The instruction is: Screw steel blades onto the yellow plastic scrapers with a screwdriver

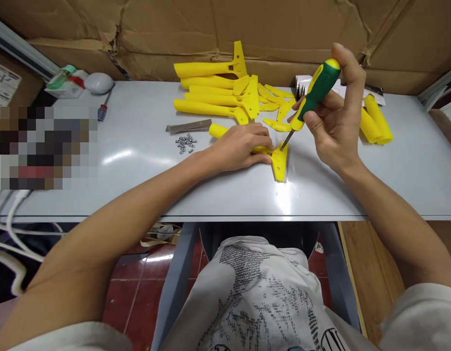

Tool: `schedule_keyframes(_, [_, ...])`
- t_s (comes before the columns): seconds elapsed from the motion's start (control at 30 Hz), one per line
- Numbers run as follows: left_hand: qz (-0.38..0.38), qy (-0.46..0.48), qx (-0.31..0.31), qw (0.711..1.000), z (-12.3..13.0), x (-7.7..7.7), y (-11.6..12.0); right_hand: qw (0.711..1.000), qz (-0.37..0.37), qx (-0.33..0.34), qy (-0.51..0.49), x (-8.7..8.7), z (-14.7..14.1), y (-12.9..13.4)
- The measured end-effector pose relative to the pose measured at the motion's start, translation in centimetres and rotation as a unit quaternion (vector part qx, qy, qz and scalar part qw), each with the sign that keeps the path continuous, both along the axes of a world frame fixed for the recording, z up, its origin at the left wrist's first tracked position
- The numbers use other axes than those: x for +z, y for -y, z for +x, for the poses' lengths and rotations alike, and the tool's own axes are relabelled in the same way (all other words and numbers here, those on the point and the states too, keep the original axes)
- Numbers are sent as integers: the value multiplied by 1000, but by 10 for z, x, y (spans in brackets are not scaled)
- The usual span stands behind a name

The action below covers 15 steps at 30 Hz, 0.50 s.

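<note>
My left hand (pixel 245 146) is closed around the handle of a yellow scraper (pixel 280 165), pressing it flat on the table. A thin blade edge shows along the scraper's wide head. In my right hand (pixel 338 112) is a green and yellow screwdriver (pixel 318 92), tilted, its tip down at the upper part of the scraper head. A screw sits in the lower part of that head. Left of my left hand lie a small pile of screws (pixel 185 143) and a stack of flat metal blades (pixel 189 126).
Several yellow scraper handles (pixel 211 100) lie at the back, beside loose yellow head pieces (pixel 271 100). More yellow handles (pixel 375 122) rest at the right. A small screwdriver (pixel 102 112) and a white computer mouse (pixel 99 83) are at the left. Cardboard (pixel 167 29) stands behind the table.
</note>
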<state>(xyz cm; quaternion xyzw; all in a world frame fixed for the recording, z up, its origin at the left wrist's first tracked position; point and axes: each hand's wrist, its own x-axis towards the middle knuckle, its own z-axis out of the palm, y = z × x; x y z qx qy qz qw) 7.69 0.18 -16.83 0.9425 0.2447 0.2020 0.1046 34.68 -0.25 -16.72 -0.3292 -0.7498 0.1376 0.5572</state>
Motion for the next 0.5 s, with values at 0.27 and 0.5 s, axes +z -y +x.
schedule_keyframes(0.27, [0,-6,7,1000,0,-1,-1,1000,-24,-3,1,-2,0,-1])
schedule_keyframes(0.5, [3,-6,-1,1000,1,0,0,997,-44,52,-25,3,3,-2])
